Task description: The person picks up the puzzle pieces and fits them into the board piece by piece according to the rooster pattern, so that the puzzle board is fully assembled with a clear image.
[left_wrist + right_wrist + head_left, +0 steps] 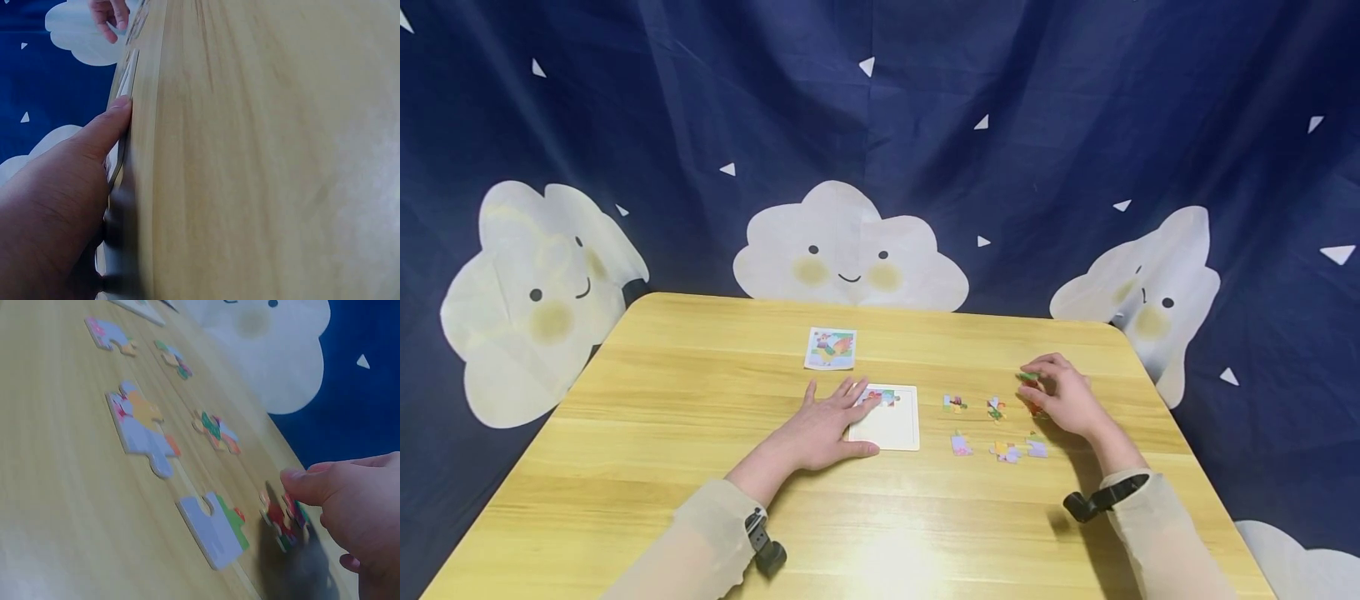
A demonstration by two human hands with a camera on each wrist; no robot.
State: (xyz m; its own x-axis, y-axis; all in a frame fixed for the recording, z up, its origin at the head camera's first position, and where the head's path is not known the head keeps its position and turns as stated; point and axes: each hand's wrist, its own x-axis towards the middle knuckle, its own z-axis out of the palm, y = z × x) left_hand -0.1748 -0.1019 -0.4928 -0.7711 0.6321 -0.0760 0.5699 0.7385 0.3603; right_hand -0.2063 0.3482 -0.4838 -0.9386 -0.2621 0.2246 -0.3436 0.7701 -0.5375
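Head view: two hands at a jigsaw on a wooden table (685,467).
Head view shows the left hand (827,429) lying flat, fingers straight and loose, on the left edge of the white puzzle tray (891,425), gripping nothing; a reference picture card (831,348) lies just beyond the tray, and the right hand (1063,398) curls its fingertips on a green-red piece (1028,377) near the table's right side, with five loose pieces (996,429) spread between tray and hand and bare wood in front. Left wrist view: the thumb presses along the tray's rim (122,119), open tabletop to the right. Right wrist view: the thumb touches a red-green piece (282,520), beside a blue-green piece (212,530); others lie farther off.
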